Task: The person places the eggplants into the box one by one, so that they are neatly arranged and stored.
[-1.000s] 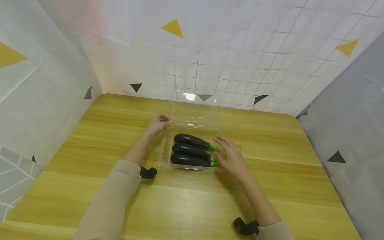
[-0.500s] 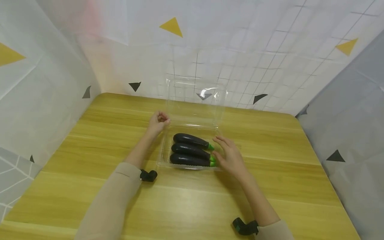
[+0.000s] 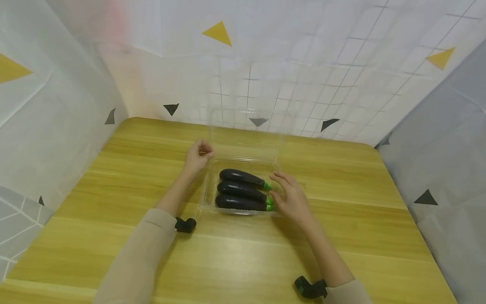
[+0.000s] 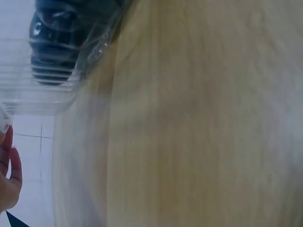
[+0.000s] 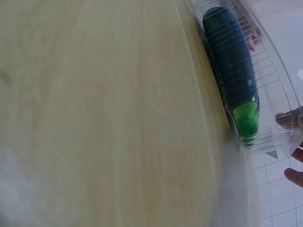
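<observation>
Three dark eggplants with green stem ends, the middle eggplant (image 3: 241,191) among them, lie side by side in a clear plastic clamshell container (image 3: 206,198) in the head view. Its transparent lid (image 3: 247,137) stands raised at the back. My left hand (image 3: 197,157) pinches the container's back left corner, near the hinge. On the right side, my right hand (image 3: 292,196) grips the rim beside the green ends, thumb inside. In the right wrist view, the thumb (image 5: 286,119) shows through the plastic, close to the front eggplant (image 5: 232,61).
The container stands on a wooden table (image 3: 231,253). A white patterned sheet (image 3: 288,63) hangs behind the table, and more sheeting covers both sides. Black devices (image 3: 186,225) are strapped at the wrists.
The lid has swung up from leaning back, its top edge coming closer to me. My left hand has shifted slightly left and back. The right hand and the eggplants stay put.
</observation>
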Available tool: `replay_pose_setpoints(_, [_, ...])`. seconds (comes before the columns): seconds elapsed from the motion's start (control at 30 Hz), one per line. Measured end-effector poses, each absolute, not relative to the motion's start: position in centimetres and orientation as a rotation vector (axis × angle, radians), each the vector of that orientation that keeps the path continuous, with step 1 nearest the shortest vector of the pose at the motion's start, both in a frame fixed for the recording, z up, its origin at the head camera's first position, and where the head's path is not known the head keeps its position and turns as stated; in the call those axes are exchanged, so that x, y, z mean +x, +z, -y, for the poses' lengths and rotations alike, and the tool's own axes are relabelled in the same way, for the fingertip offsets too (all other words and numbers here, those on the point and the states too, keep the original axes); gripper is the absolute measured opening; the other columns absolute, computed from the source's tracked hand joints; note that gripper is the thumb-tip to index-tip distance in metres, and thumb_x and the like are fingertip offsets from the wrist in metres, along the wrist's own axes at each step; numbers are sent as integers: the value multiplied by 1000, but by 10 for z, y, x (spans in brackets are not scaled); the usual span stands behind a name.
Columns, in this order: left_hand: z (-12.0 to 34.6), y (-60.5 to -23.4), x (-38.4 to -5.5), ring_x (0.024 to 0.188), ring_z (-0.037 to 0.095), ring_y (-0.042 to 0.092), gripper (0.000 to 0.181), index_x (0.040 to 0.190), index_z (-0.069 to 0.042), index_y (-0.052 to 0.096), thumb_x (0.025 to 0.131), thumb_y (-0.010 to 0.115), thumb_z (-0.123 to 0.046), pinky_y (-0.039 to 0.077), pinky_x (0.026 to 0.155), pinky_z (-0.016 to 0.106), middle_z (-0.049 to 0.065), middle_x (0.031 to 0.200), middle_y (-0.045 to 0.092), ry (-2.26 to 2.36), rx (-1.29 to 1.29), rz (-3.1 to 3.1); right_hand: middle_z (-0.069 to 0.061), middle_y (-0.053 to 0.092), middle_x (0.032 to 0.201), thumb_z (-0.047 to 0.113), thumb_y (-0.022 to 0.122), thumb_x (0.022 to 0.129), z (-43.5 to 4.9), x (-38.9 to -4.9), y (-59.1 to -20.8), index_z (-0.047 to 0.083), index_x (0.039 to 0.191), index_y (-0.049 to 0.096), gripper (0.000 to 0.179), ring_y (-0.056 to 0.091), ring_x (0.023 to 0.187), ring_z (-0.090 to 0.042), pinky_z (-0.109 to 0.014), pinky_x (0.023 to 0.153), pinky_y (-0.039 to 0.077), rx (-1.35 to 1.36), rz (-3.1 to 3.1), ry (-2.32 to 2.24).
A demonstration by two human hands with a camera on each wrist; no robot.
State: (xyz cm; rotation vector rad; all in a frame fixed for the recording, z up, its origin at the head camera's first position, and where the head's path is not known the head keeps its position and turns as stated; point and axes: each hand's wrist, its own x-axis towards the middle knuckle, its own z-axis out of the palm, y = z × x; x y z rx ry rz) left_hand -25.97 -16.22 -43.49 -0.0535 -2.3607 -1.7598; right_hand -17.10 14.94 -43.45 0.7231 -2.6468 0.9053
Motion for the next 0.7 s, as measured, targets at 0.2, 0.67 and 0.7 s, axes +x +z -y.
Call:
replay_pose_setpoints(0.2, [166, -431, -256, 96, 32, 62, 10, 88, 3, 59, 84, 68, 6, 53, 87, 39, 17, 97, 65, -1698, -59, 2417, -15, 54, 134, 4, 75, 82, -149, -171, -436, 0, 126, 60, 47, 45, 127, -32, -48, 105, 38, 734, 2616, 917])
replay_pose_setpoints(0.67, [168, -429, -252, 95, 30, 63, 6, 86, 1, 70, 83, 69, 6, 49, 93, 42, 15, 91, 71, -1545, -86, 2467, -17, 62, 118, 0, 77, 80, -150, -171, -435, -4, 133, 44, 62, 57, 112, -33, -47, 99, 45, 500, 2468, 1177])
replay_pose_setpoints(0.7, [169, -429, -252, 95, 30, 63, 6, 85, 1, 70, 83, 69, 7, 49, 93, 42, 15, 91, 71, -1543, -96, 2462, -18, 62, 116, 1, 77, 80, -151, -174, -433, -4, 136, 40, 67, 57, 110, -34, -48, 97, 46, 475, 2439, 1210])
